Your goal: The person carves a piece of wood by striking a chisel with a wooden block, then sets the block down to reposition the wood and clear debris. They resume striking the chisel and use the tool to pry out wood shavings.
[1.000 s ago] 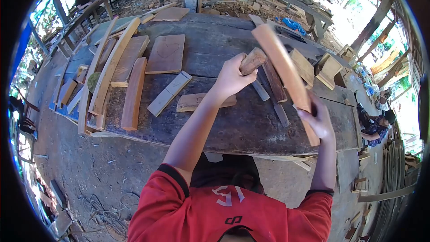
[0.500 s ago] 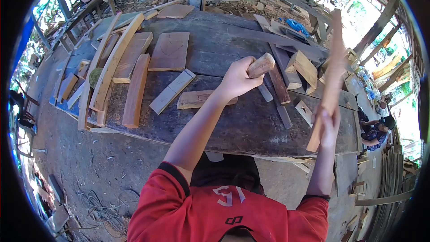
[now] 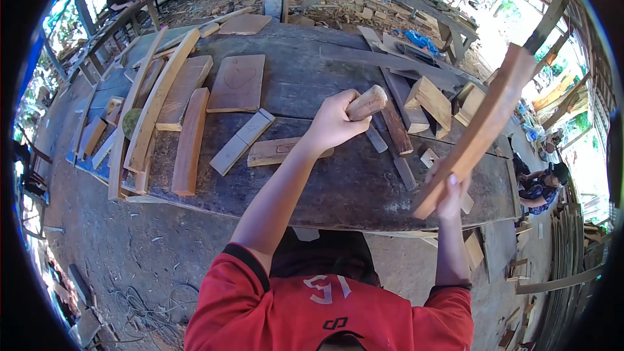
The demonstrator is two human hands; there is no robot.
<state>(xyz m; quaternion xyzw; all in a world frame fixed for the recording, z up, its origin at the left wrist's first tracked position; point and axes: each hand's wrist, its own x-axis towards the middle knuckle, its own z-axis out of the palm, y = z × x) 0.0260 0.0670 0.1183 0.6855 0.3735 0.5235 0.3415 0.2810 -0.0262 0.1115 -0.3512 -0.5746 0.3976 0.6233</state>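
Your head camera looks forward and down over your red short-sleeved fabric shirt (image 3: 383, 315), near the front edge of the dark oblong wooden tabletop (image 3: 351, 188).

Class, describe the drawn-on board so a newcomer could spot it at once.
Find the dark wooden workbench, then the left hand above it. Left of that hand, beyond the grey block, lies a flat, brown board. Unlike the thicker plank on its left, it bears a curved drawn outline.

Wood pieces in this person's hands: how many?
2: a short, chunky brown wooden block in the left hand and a long reddish-brown wooden bar in the right hand. Smaller ones could be hidden.
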